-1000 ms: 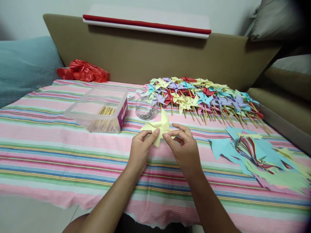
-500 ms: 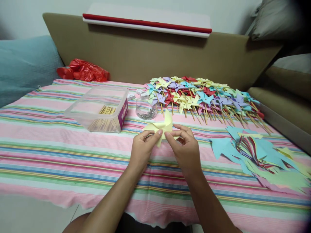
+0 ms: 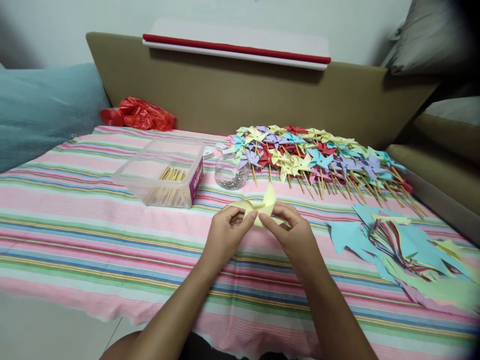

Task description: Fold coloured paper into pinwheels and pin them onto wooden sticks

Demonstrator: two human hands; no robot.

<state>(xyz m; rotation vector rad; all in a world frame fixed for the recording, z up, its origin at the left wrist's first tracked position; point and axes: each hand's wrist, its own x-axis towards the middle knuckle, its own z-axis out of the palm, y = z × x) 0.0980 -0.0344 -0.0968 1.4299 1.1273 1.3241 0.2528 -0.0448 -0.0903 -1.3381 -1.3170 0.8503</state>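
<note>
A pale yellow paper pinwheel [image 3: 267,204], without a stick, is held between both hands above the striped cloth. My left hand [image 3: 228,229] grips its left side, thumb pressed near the centre. From the right, my right hand [image 3: 290,227] pinches it, with that thumb beside the other one. One blade points up; the lower part is partly hidden by the fingers. Just beyond the hands stands a clear round tub [image 3: 230,175] with small silvery metal pieces in it.
A clear plastic box [image 3: 150,172] of wooden sticks stands to the left. Finished pinwheels [image 3: 318,159] on sticks lie heaped at back right. Cut paper pieces [image 3: 416,240] are piled at right. A red plastic bag [image 3: 144,115] lies at back left on the striped cloth [image 3: 112,250].
The camera view has shifted slightly. The pinwheel has been tilted and its blades curl more; my right-hand fingers have moved behind it. Both hands still grip it.
</note>
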